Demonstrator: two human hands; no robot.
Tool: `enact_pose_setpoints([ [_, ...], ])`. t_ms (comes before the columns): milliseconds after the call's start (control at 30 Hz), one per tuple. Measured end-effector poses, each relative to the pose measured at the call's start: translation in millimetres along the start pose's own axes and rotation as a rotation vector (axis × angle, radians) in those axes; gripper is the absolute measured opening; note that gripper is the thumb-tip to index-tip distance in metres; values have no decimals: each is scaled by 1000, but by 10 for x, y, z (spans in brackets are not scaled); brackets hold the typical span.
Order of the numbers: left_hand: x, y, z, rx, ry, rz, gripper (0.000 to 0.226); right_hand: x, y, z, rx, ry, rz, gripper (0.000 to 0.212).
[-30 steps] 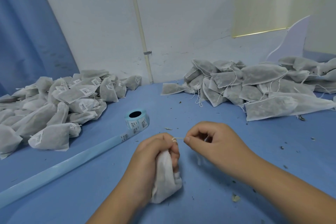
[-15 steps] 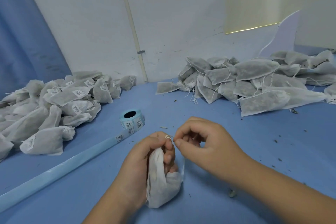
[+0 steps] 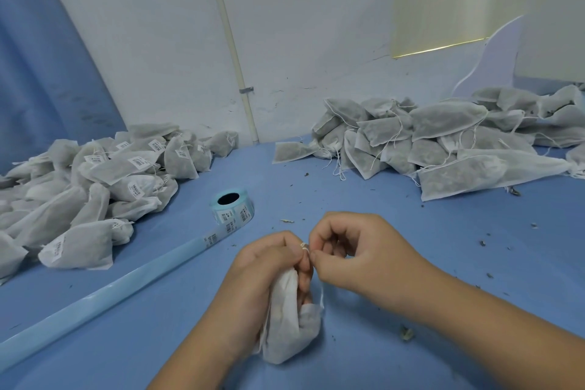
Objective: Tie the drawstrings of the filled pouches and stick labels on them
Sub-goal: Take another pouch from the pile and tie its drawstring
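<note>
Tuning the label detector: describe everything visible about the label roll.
The label roll is a spool of pale blue glossy backing carrying white barcode labels, with a dark hollow core. It rests flat on the blue table, core opening upward, apart from the pile of labelled pouches on its left. Its end is unwound: a long strip runs toward the lower left edge, with a few labels near the roll and the rest bare. Only the table touches it.

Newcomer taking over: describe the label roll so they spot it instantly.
On the blue table, look right of the left pile of labelled pouches. The label roll sits there, backing strip trailing toward the near left. Unlike the grey pouches, it is a pale-blue ring bearing barcode stickers.
</note>
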State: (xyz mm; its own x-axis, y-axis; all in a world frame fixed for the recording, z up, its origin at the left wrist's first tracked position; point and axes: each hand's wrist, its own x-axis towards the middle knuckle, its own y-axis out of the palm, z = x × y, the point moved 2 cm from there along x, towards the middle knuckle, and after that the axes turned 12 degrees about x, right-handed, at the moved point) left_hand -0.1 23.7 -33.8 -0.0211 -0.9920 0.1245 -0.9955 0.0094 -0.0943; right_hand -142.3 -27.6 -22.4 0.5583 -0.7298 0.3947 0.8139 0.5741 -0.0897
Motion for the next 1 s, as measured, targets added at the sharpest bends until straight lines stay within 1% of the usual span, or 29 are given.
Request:
enact_pose_setpoints([
  [200, -8, -8, -19, 16, -10, -18, 23, -5, -17, 19, 9, 32, 33, 6],
  [400, -8, -21, -9, 72, -2, -103, 27, -6, -31, 8, -4, 56, 92, 8],
  [600, -9, -12, -19, 137, 24, -193, 24, -6, -44, 17, -6, 51, 106, 12],
  [700, -7, -43, -31, 174, 40, -251, 29, -8, -39, 29, -6, 46, 116, 15],
  [833, -7, -75, -34, 184, 43, -254, 31, 1, -46, 16, 21, 73, 100, 14],
  [933, -1, -72, -25, 187, 47, -244, 30, 14, -50, 9, 93, 87, 45, 4],
  [1000, -3, -66, -20, 211, 52, -237, 30, 16, -33, 1, 134, 83, 27, 12],
])
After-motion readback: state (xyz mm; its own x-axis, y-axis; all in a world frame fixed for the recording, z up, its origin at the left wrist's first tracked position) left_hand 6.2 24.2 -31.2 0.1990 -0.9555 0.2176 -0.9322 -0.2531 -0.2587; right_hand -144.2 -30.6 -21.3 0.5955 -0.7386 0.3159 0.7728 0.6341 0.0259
